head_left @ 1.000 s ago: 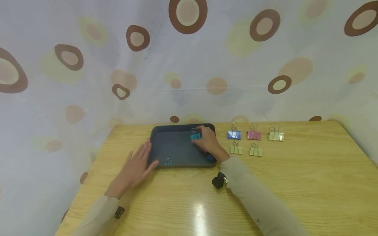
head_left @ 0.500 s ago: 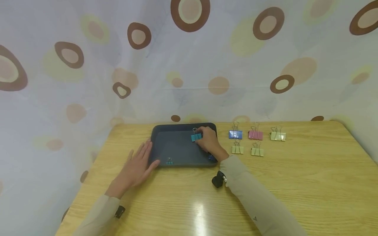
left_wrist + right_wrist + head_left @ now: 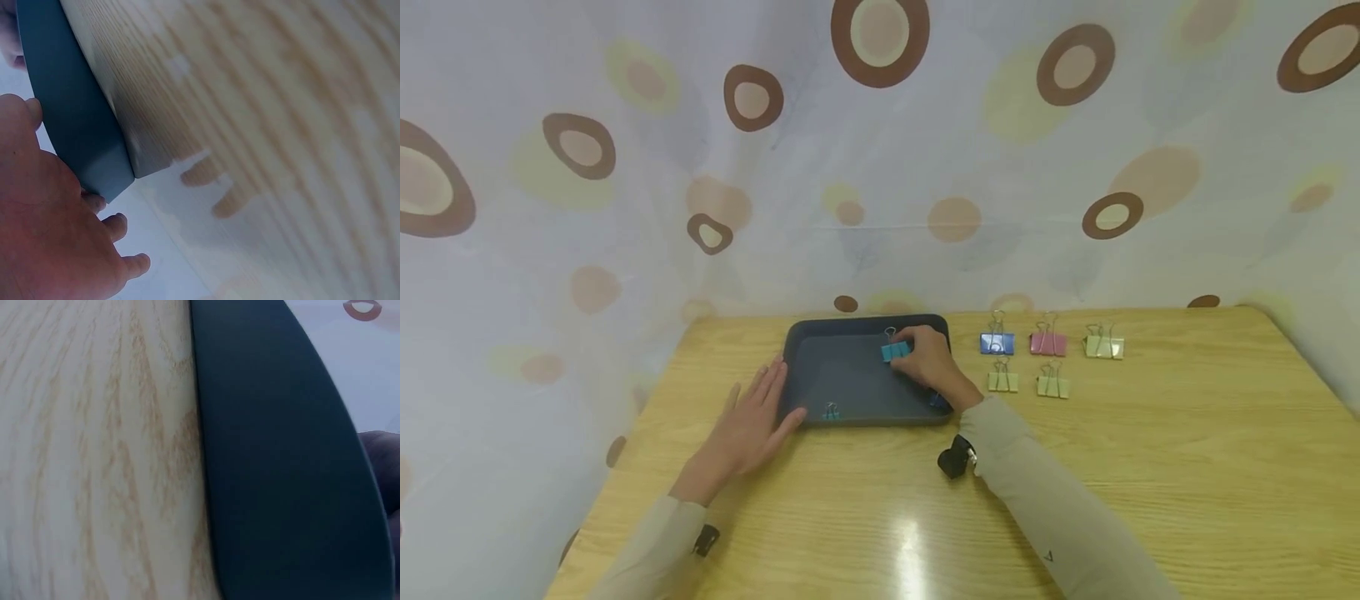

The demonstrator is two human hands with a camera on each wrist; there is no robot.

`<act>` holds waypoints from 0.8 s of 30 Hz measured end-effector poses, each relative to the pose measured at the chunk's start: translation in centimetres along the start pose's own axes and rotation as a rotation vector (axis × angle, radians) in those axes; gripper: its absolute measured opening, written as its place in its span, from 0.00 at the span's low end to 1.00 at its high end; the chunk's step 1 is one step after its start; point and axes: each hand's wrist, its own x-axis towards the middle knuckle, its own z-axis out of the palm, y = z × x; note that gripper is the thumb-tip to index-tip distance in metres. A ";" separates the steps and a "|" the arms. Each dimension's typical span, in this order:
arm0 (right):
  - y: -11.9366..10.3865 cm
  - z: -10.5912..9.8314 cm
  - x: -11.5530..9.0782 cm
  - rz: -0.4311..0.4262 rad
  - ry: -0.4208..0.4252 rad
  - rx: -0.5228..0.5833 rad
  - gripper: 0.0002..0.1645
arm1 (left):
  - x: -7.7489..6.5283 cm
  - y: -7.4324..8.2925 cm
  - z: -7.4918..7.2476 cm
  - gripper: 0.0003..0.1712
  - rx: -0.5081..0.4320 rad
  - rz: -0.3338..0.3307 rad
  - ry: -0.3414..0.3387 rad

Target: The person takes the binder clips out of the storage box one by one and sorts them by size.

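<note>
My right hand (image 3: 929, 360) pinches a teal binder clip (image 3: 895, 351) over the right part of a dark grey tray (image 3: 850, 421). The clip's wire handle points up. Fingers straight, my left hand (image 3: 747, 429) rests against the tray's left side, its thumb at the front left corner. A smaller teal binder clip (image 3: 831, 412) lies inside near the front wall. Partly hidden under my right wrist is a dark blue binder clip (image 3: 937, 401) in the front right corner. The left wrist view shows my left hand (image 3: 56, 219) at the tray's outer wall (image 3: 75, 106).
Right of the tray stand a blue binder clip (image 3: 997, 343), a pink one, and several pale yellow binder clips (image 3: 1053, 386) in two rows on the wooden table (image 3: 1187, 467). A patterned curtain (image 3: 880, 167) hangs behind the table's back edge.
The teal clip in my right hand has shifted very slightly and tilted a little. My left hand stays at the tray's side, and the other clips keep their places.
</note>
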 end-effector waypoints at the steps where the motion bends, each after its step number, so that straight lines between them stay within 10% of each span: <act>1: 0.0 0.0 0.0 -0.002 -0.006 0.020 0.21 | 0.0 0.0 0.0 0.48 0.000 -0.001 -0.006; 24: -0.8 -2.9 -2.3 -0.105 -0.010 0.247 0.18 | 0.3 -0.5 -0.7 0.48 0.002 0.010 0.003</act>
